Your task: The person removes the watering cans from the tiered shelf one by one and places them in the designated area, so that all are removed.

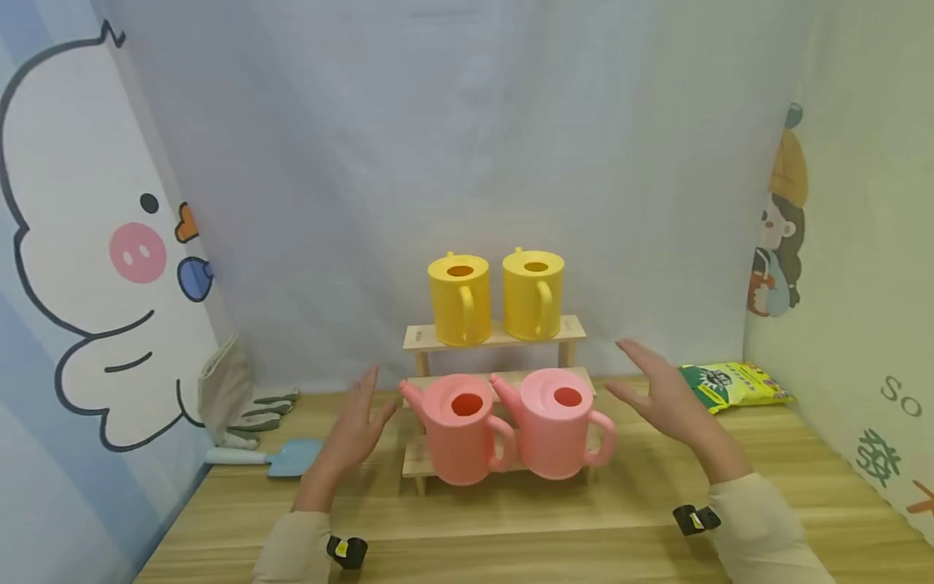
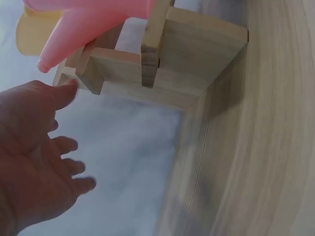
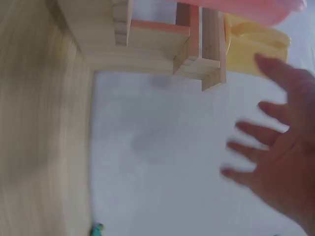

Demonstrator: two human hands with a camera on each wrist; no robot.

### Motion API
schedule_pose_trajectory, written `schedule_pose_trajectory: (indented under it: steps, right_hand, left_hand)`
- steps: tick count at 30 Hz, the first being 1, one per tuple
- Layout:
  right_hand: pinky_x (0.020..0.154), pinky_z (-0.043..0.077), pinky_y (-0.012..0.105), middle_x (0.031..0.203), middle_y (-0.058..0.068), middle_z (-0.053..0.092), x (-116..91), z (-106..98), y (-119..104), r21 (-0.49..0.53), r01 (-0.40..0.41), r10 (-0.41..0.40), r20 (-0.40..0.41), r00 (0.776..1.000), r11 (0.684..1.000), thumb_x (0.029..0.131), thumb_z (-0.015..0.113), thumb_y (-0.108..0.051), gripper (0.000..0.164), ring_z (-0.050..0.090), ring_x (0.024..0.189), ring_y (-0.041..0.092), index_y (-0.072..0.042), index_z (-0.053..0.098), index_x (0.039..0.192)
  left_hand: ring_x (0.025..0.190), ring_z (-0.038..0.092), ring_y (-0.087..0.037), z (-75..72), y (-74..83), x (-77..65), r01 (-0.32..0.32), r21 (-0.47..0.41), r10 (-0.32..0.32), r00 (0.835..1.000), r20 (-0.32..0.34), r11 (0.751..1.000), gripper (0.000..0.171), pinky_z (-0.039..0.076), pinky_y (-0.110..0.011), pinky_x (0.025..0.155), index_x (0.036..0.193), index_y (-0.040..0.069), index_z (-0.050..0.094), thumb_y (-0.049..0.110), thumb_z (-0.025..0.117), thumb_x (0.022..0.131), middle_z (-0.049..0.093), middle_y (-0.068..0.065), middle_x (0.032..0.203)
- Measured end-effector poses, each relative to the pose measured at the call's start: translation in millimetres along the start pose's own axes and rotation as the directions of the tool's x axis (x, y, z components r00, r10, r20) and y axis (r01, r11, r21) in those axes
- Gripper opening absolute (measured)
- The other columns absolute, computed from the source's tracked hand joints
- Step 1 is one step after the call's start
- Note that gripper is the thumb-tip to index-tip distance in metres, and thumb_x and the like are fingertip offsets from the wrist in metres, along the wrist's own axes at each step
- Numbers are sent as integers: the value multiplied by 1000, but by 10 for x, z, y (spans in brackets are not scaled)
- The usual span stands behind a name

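Two pink watering cans (image 1: 460,442) (image 1: 556,442) stand side by side low on a stepped wooden rack (image 1: 422,464), spouts toward the left. On its top step are two yellow watering cans (image 1: 447,304) (image 1: 520,300), handles facing me. My left hand (image 1: 355,426) is held in the air left of the rack, fingers extended and thumb toward the left pink can's spout, touching nothing. To the right, my right hand (image 1: 671,401) hovers with fingers spread, apart from the right pink can's handle. Both wrist views show bare palms beside the rack.
At the left lie a blue-bladed hand trowel (image 1: 295,458) and a pair of grey-green work gloves (image 1: 226,389) against the wall. A green and yellow packet (image 1: 737,384) lies at the back right. A pale curtain (image 1: 328,162) closes off the back of the wooden table (image 1: 511,551).
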State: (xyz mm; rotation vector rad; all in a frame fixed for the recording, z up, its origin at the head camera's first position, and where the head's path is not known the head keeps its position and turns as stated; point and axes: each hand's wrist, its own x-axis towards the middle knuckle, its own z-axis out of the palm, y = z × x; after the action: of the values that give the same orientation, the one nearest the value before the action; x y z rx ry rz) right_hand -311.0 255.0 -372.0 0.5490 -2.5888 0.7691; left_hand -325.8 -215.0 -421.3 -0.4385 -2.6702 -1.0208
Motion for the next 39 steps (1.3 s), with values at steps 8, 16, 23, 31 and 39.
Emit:
schedule_pose_trajectory:
  steps: [8,16,23,31,39]
  right_hand:
    - [89,57,26,118,13,71,-44,-22,49,518,-55,-2,108,994,853,96,71,-18,44,68,106,16,-2,61,135]
    - [81,62,32,102,12,74,-73,-25,-37,591,-31,-66,142,988,806,88,78,-7,30,71,94,18,7,68,113]
    - [81,62,34,102,7,74,-93,-24,-116,560,-33,-78,173,982,828,85,82,-15,26,70,96,23,-9,73,109]
    - [86,60,37,98,-4,74,-113,-29,-196,477,25,-107,145,984,879,83,85,-21,23,70,94,19,-17,75,103]
    - [86,59,36,95,-3,74,-120,-12,-232,486,57,-140,137,981,872,85,83,-16,15,70,91,19,-14,76,97]
  left_hand:
    - [148,18,-41,28,-16,24,65,-438,-25,995,97,896,73,23,-59,119,162,9,8,24,53,107,17,-22,163]
    - [146,29,-37,72,29,42,86,-608,7,989,148,790,68,32,-51,118,160,5,19,18,57,105,28,-20,160]
    - [145,29,-38,138,40,61,74,-639,21,990,140,765,67,35,-50,116,158,1,23,8,59,102,30,-25,157]
    - [142,34,-39,174,65,61,85,-653,2,991,132,753,63,34,-53,116,156,-2,27,4,58,102,35,-27,154]
    - [146,27,-35,232,42,65,71,-672,47,987,157,737,57,35,-48,116,155,-1,31,9,55,104,28,-20,160]
